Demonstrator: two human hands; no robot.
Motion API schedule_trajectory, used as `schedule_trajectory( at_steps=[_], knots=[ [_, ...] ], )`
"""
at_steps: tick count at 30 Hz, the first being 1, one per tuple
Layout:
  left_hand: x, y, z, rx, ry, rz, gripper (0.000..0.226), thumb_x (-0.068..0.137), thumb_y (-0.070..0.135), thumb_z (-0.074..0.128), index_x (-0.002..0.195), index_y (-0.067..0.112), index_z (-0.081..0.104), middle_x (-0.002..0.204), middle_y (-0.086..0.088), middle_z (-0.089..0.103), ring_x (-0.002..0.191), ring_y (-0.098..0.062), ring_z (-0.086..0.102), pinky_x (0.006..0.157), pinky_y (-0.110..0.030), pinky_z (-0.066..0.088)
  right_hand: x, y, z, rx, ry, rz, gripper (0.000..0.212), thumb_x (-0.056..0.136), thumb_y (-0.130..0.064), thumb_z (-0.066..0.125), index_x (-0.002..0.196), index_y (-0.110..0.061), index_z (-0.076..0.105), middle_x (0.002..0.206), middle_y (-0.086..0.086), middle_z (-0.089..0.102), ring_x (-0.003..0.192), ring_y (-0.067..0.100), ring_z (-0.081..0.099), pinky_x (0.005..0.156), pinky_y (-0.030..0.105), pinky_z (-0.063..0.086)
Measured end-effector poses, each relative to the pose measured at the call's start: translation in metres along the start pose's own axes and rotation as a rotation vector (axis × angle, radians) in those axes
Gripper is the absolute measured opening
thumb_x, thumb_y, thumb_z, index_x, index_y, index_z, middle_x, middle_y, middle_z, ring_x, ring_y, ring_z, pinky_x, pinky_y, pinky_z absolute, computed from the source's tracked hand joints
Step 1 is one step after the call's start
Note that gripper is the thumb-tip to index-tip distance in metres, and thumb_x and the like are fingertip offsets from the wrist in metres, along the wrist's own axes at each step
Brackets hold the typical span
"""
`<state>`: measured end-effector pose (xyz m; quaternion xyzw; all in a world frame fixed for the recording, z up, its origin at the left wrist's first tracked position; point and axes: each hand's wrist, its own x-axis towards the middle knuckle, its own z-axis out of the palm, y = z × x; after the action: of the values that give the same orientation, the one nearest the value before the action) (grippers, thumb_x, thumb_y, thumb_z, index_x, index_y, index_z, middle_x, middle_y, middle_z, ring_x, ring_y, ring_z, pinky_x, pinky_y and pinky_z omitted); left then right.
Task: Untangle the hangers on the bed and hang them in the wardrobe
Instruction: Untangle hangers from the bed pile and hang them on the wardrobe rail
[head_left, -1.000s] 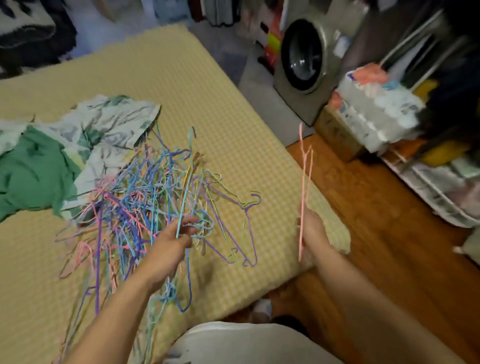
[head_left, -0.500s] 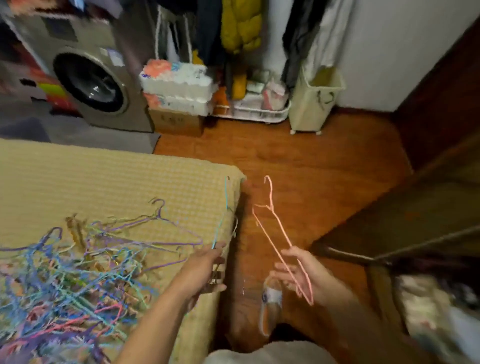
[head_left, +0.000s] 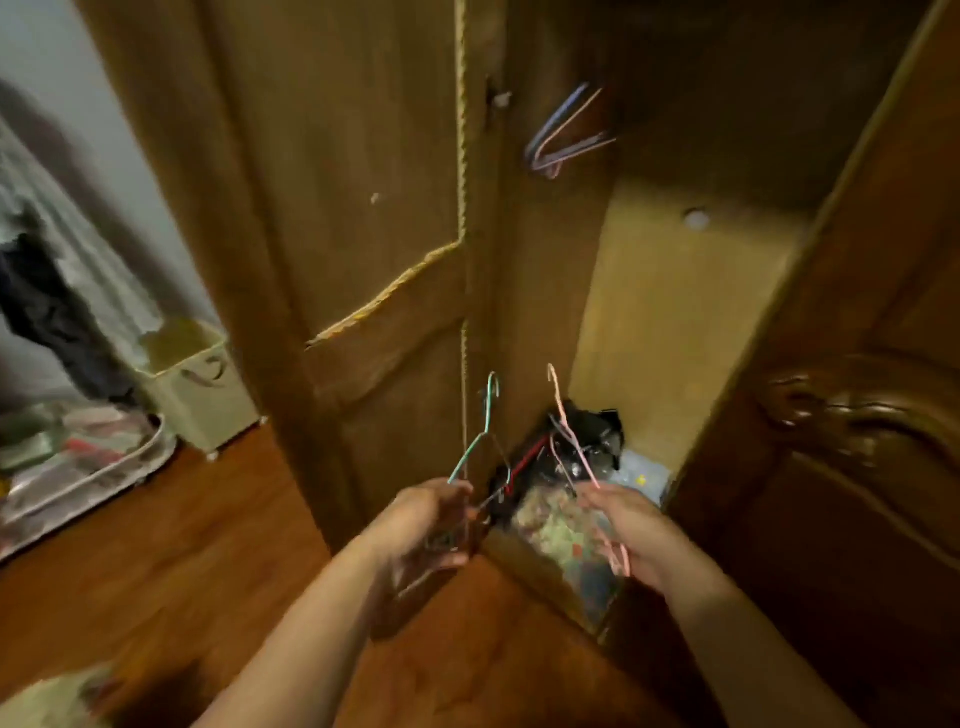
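Gripping one hanger per hand — teal (head_left: 480, 434) left (head_left: 434, 525), pink (head_left: 571, 441) right (head_left: 631, 535); hooks up, I'd guess for the wardrobe (head_left: 675, 312) rail.

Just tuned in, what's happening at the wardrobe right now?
A person stands at the open wardrobe with a hanger in each hand. The left hand grips a teal hanger, the right hand a pink hanger, both hooks pointing up and neither hung yet. A few hangers already hang high inside. Bags and clutter lie on the wardrobe floor below.
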<state>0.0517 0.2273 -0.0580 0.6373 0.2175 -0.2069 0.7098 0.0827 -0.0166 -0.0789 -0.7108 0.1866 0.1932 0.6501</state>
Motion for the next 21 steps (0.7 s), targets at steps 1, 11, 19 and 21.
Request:
schedule_trajectory(
  at_steps=[1, 11, 19, 21],
  knots=[
    [0.01, 0.028, 0.021, 0.008, -0.026, 0.048, 0.025, 0.101, 0.024, 0.048, 0.117, 0.017, 0.067, 0.108, -0.01, 0.069, 0.1, -0.023, 0.063, 0.088, -0.048, 0.055, 0.009, -0.024, -0.012, 0.02, 0.04, -0.045, 0.019, 0.102, -0.014, 0.049, 0.111, -0.013, 0.066, 0.093, 0.01, 0.062, 0.068, 0.019, 0.058, 0.067, 0.031, 0.05],
    [0.058, 0.246, 0.144, 0.013, -0.158, 0.416, 0.031, 0.104, 0.029, 0.042, 0.113, 0.021, 0.07, 0.111, -0.015, 0.072, 0.097, -0.028, 0.062, 0.088, -0.043, 0.052, 0.071, -0.232, -0.082, 0.151, 0.248, -0.393, 0.036, 0.103, -0.041, 0.043, 0.136, -0.032, 0.055, 0.133, -0.004, 0.057, 0.11, 0.02, 0.056, 0.089, 0.037, 0.052],
    [0.123, 0.339, 0.153, 0.078, -0.215, 0.534, 0.03, 0.104, 0.031, 0.039, 0.116, 0.025, 0.065, 0.105, -0.013, 0.069, 0.093, -0.026, 0.059, 0.081, -0.04, 0.058, 0.124, -0.307, -0.081, 0.195, 0.352, -0.5, 0.036, 0.104, -0.03, 0.044, 0.137, -0.028, 0.055, 0.123, -0.002, 0.062, 0.078, 0.003, 0.047, 0.071, 0.025, 0.04],
    [0.146, 0.362, 0.155, 0.105, -0.227, 0.56, 0.029, 0.104, 0.033, 0.038, 0.119, 0.026, 0.062, 0.1, -0.008, 0.067, 0.091, -0.025, 0.055, 0.081, -0.04, 0.057, 0.133, -0.322, -0.077, 0.217, 0.387, -0.531, 0.034, 0.104, -0.031, 0.043, 0.135, -0.027, 0.057, 0.12, -0.003, 0.059, 0.069, 0.0, 0.039, 0.063, 0.021, 0.033]
  ],
)
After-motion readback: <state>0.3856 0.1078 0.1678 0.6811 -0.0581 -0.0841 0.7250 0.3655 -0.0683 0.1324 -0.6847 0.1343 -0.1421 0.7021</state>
